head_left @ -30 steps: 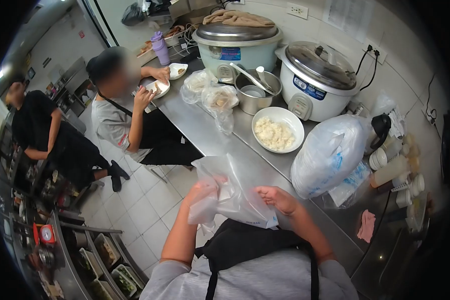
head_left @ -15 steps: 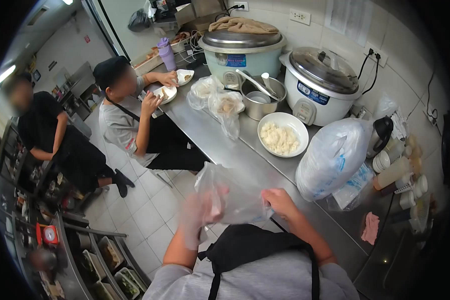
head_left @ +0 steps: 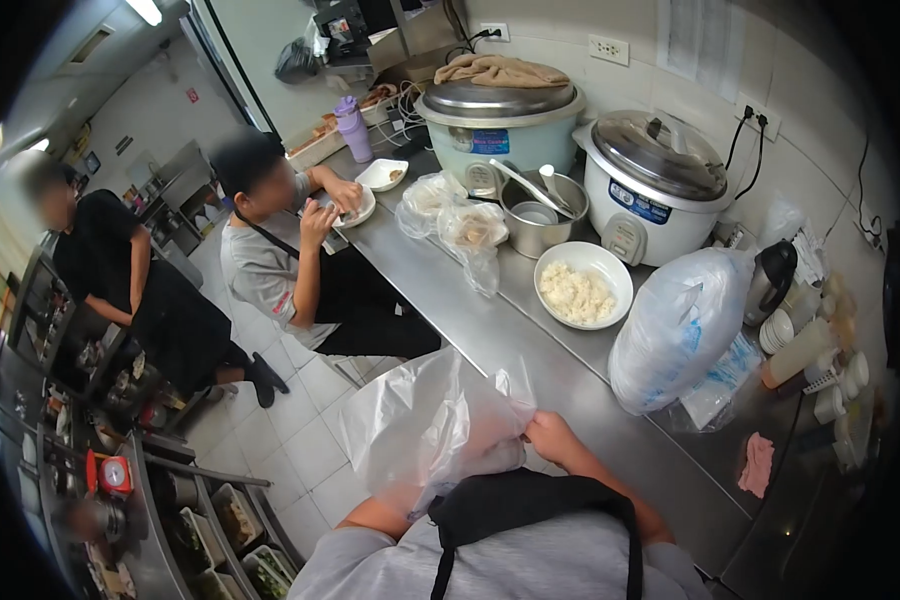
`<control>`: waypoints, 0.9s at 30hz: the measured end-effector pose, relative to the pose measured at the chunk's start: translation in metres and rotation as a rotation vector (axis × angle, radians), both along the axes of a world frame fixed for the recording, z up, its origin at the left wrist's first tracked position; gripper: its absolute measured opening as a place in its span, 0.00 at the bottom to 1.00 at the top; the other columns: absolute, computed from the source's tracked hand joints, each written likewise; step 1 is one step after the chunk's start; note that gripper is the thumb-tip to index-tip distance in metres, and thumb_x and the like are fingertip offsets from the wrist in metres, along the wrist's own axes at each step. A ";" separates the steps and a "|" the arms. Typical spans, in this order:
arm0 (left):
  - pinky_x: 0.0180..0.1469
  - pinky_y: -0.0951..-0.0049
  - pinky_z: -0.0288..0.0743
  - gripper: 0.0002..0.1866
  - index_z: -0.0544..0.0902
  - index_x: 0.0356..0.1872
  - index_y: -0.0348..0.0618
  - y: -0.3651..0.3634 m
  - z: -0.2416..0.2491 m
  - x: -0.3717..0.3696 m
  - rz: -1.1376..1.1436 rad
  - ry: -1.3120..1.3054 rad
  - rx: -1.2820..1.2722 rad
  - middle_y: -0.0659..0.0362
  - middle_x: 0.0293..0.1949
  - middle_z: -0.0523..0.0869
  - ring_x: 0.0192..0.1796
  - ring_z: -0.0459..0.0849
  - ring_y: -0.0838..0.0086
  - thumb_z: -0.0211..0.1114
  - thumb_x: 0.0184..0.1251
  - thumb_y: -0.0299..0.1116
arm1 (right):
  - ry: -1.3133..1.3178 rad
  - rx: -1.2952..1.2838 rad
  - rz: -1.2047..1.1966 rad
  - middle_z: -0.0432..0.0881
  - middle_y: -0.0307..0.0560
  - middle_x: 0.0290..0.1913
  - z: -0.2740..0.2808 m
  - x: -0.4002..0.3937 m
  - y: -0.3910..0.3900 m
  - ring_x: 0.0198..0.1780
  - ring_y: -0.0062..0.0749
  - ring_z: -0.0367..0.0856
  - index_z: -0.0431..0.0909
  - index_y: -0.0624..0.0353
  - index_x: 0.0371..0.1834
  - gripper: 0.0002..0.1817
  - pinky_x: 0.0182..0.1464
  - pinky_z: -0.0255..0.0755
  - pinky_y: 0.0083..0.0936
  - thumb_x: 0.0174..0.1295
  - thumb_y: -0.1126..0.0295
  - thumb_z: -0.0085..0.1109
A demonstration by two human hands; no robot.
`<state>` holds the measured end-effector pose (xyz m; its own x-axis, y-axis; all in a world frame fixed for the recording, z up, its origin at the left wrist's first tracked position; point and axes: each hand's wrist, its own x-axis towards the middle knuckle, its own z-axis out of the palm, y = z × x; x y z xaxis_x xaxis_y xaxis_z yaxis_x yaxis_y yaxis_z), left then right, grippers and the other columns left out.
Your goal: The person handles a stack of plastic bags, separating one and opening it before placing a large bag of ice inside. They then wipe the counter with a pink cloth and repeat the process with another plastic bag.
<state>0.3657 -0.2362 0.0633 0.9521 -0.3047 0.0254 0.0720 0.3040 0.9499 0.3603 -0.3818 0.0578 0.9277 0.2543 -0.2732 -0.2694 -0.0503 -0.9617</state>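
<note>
- At six o'clock from the middle of the view, in front of the black apron (head_left: 530, 510), a clear plastic bag (head_left: 410, 415) is held up in the air; it is spread wide on its left, creased throughout, and bunched on its right.
- At six o'clock, the left hand (head_left: 480, 432) is veiled by the cloudy plastic and seen only as a pinkish blur; whether its fingers are closed cannot be told.
- At five o'clock, the bag's right edge is pinched by the right hand (head_left: 552, 437), fingers and thumb clamped on the film.
- At eight o'clock, a red scale (head_left: 116, 476) is seen, with food bins (head_left: 235, 517) nearer seven.
- At nine to ten o'clock, the floor side is occupied by a standing person (head_left: 110, 250) and a seated person (head_left: 270, 260), by whom a white plate (head_left: 355, 212) is being touched.
- At eleven o'clock, a purple tumbler (head_left: 352, 132) is placed.
- At twelve o'clock, tied bags (head_left: 470, 228) are set before a pale green cooker (head_left: 505, 145).
- Toward one and two, a metal pot (head_left: 527, 237) and a white cooker (head_left: 610, 195) are lined up.
- At three o'clock, a bowl of rice (head_left: 580, 292) is neighboured by a bulky wrapped bundle (head_left: 675, 335), by which part of the steel table (head_left: 540, 365) is covered.
- At four o'clock, a pink cloth (head_left: 757, 465) is laid.
</note>
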 end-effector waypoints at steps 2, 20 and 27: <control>0.51 0.72 0.64 0.21 0.66 0.54 0.39 0.002 -0.001 0.005 0.005 -0.025 0.034 0.53 0.48 0.74 0.50 0.71 0.67 0.50 0.60 0.36 | -0.013 -0.044 -0.012 0.78 0.43 0.29 -0.002 -0.001 0.000 0.31 0.23 0.74 0.75 0.67 0.31 0.11 0.36 0.68 0.20 0.58 0.72 0.43; 0.40 0.71 0.68 0.13 0.75 0.40 0.41 0.052 0.059 0.076 -0.570 -0.749 1.056 0.54 0.39 0.77 0.39 0.75 0.68 0.46 0.63 0.36 | -0.300 0.125 -0.038 0.71 0.47 0.48 0.019 0.028 -0.032 0.49 0.30 0.69 0.60 0.67 0.56 0.35 0.52 0.60 0.24 0.54 0.49 0.48; 0.27 0.85 0.63 0.05 0.71 0.35 0.41 0.032 0.048 0.079 -0.686 0.070 0.043 0.69 0.25 0.72 0.28 0.70 0.88 0.53 0.62 0.31 | -0.041 0.494 0.207 0.72 0.44 0.46 0.019 0.014 -0.012 0.48 0.26 0.69 0.63 0.66 0.53 0.32 0.51 0.61 0.21 0.57 0.48 0.46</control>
